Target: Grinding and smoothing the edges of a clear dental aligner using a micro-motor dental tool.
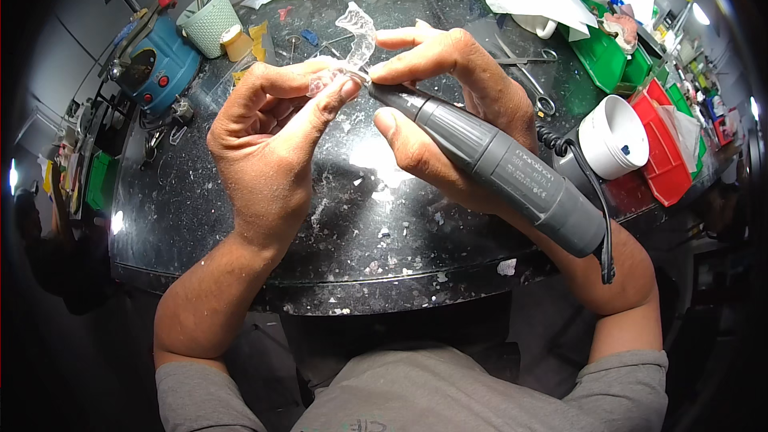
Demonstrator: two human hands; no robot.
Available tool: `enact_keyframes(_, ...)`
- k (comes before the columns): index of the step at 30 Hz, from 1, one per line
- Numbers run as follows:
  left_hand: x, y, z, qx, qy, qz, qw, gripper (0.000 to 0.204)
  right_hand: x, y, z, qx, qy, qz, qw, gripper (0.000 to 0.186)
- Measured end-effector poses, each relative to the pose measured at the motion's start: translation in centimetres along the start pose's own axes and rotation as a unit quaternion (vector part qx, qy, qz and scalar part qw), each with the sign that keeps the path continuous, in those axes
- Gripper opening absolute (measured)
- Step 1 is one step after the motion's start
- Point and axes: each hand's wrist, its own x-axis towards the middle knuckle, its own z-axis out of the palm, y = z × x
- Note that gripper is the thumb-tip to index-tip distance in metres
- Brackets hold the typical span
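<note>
Between thumb and fingers, my left hand (276, 120) pinches a clear plastic dental aligner (362, 36), whose curved arch sticks up above the fingertips. My right hand (460, 88) is wrapped round a dark grey rotary handpiece (496, 156). Its nose points left at the aligner, close to my left thumb tip. The bit at the nose looks to be at the aligner's edge; whether it touches, I cannot tell. From the handpiece's rear end a black coiled cord (606, 232) hangs down. Both hands are held above the black tabletop.
White shavings litter the black speckled table (384, 248). Metal scissors (528, 72) lie beyond my right hand, near a white tub (614, 138) and red (664, 148) and green (600, 52) bins. At the back left stand a blue machine (160, 60) and a pale green cup (212, 26) of tools.
</note>
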Motion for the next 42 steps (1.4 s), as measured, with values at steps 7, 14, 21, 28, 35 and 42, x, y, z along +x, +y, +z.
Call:
enact_keyframes(7,-0.1,-0.5,-0.2,-0.009,-0.009,0.024,1.0,0.013,0.1,-0.4,0.4,-0.021,0.01,-0.033,0.999,0.035)
enact_keyframes(14,-0.3,-0.4,-0.1,0.008,0.002,0.03,1.0,0.015,0.2,-0.6,0.5,-0.049,0.012,-0.067,0.996,0.036)
enact_keyframes(21,-0.4,-0.5,-0.5,-0.007,-0.001,0.026,1.0,0.014,0.4,-0.5,0.8,-0.046,0.016,-0.094,0.994,0.038)
enact_keyframes(28,-0.4,-0.1,-0.2,-0.005,0.014,0.013,1.0,0.015,0.3,-0.7,0.8,-0.031,0.008,-0.1,0.994,0.039)
enact_keyframes(35,-0.3,-0.1,-0.1,0.023,0.006,0.04,0.999,0.016,0.5,-0.4,0.7,-0.053,0.009,-0.132,0.99,0.041)
enact_keyframes(42,-0.3,-0.6,-0.2,0.006,0.001,0.056,0.998,0.014,0.2,-0.3,0.7,-0.037,-0.002,-0.11,0.993,0.042)
